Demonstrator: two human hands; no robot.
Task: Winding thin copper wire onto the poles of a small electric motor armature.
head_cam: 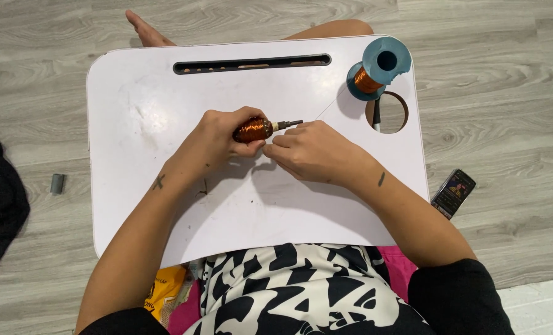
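copper coil (252, 129) in left hand (217, 138), right hand (310, 149) pinching wire, blue spool (376, 69) nearby

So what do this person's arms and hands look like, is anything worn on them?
Both hands are bare: no gloves, rings or watch show. The left hand has a small dark cross-shaped mark on the forearm just behind the wrist; the right hand has a short dark mark on its forearm. The forearms are bare, with black sleeves starting near the elbows.
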